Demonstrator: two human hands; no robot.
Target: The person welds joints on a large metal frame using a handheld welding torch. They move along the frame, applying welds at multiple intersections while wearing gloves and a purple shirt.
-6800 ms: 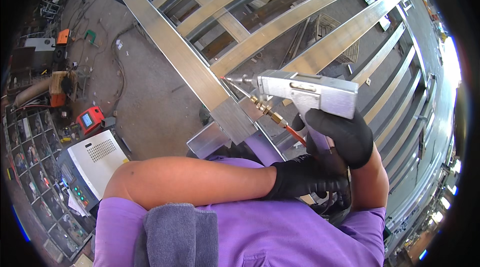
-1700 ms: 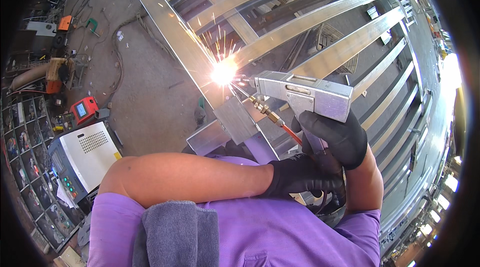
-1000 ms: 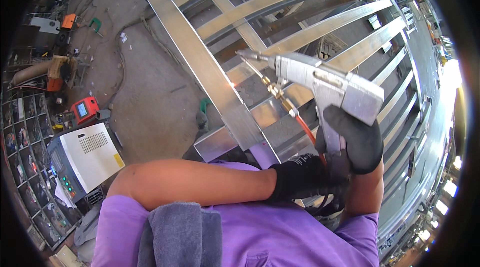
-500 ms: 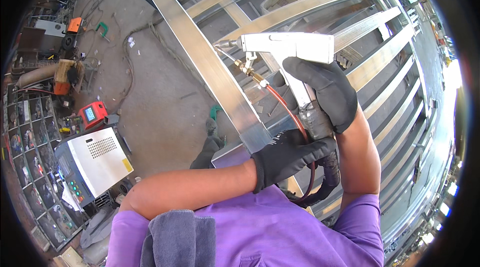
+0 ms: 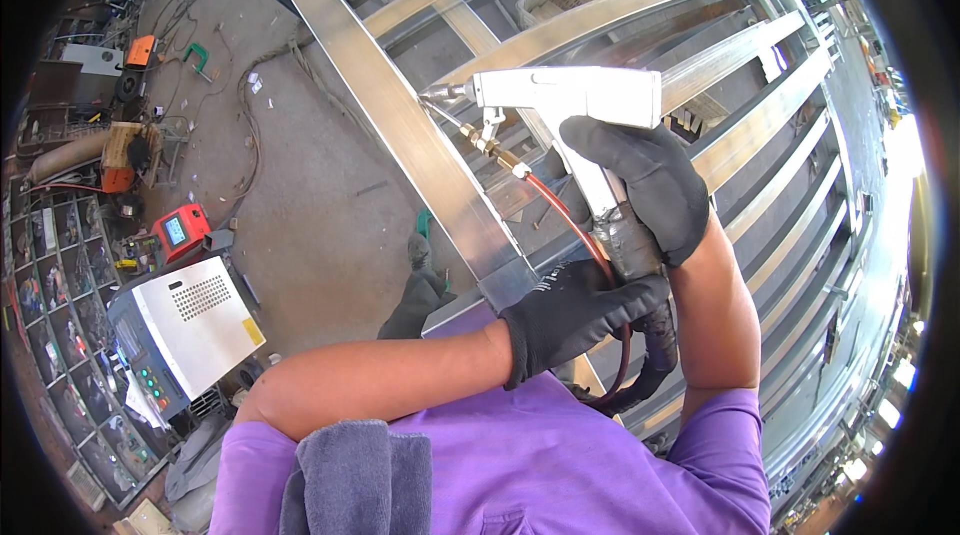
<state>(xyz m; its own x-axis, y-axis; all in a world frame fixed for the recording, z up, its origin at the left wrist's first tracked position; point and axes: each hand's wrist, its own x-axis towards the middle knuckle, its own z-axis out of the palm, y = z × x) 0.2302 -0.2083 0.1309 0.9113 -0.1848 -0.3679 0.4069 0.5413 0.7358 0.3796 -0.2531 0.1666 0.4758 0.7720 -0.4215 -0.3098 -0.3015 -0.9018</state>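
A white handheld laser welding gun points left, its metal nozzle at or just above the wide edge bar of a metal frame. My gloved right hand wraps round the gun's upright grip, just under the body. Lower down, my gloved left hand closes round the taped base of the grip and its thick black cable. A red tube runs from a brass fitting beside the nozzle down past my left hand. Whether the tip touches the bar I cannot tell.
Several parallel metal bars fill the right side. To the left stand a white and grey machine, a red box with a screen and a rack of small compartments. Cables and a green clamp lie on the floor.
The gun's nozzle and my right hand have shifted slightly left in the picture, along with the frame and floor behind. Both hands keep the same hold.
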